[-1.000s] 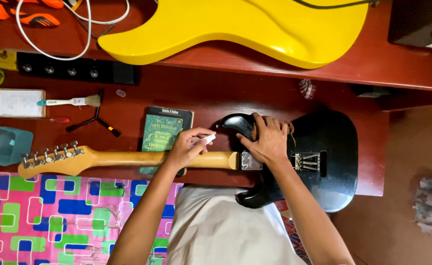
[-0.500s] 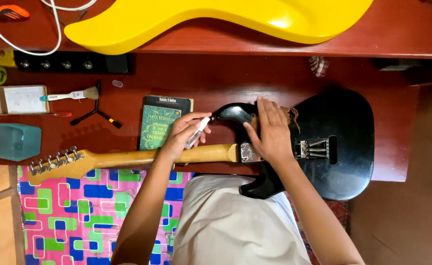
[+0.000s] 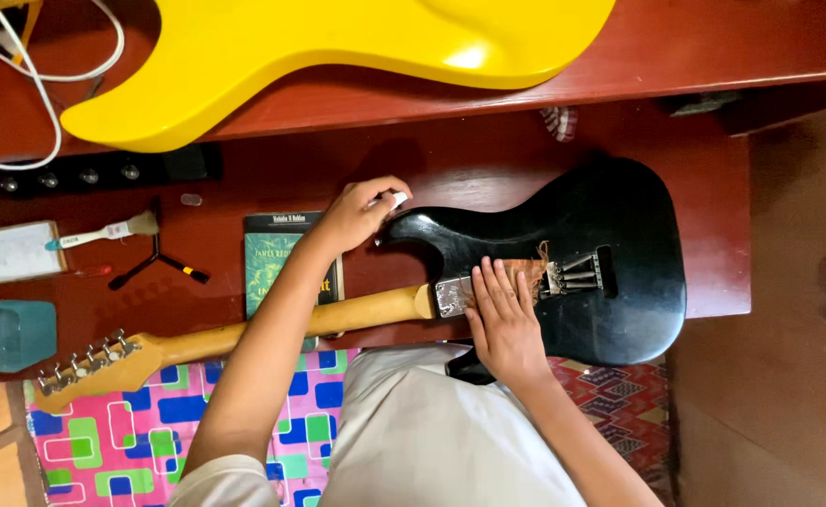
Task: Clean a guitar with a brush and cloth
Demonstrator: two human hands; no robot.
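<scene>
A black electric guitar body [image 3: 610, 235] lies face-down on a dark red table [image 3: 713, 263], its pale wooden neck [image 3: 366, 314] running left to the headstock [image 3: 93, 366]. My left hand [image 3: 356, 214] is closed around a small white object, hovering just above the guitar's upper horn. My right hand [image 3: 505, 319] rests flat, fingers together, on the metal neck plate and a brown cloth [image 3: 530, 272] beside the spring cavity [image 3: 577, 274].
A yellow guitar body [image 3: 338, 47] lies on the raised shelf behind. A green book [image 3: 277, 258] sits under my left forearm. A small brush [image 3: 103, 232], a black tool [image 3: 154, 263], a blue-green box [image 3: 4, 333], a power strip [image 3: 84, 174] and a white cable [image 3: 51, 94] lie left. Patterned cloth [image 3: 150, 432] covers the near-left.
My left hand lifted off the neck and moved up toward the guitar's upper horn with the small white object. My right hand slid down onto the neck plate. The camera view moved closer.
</scene>
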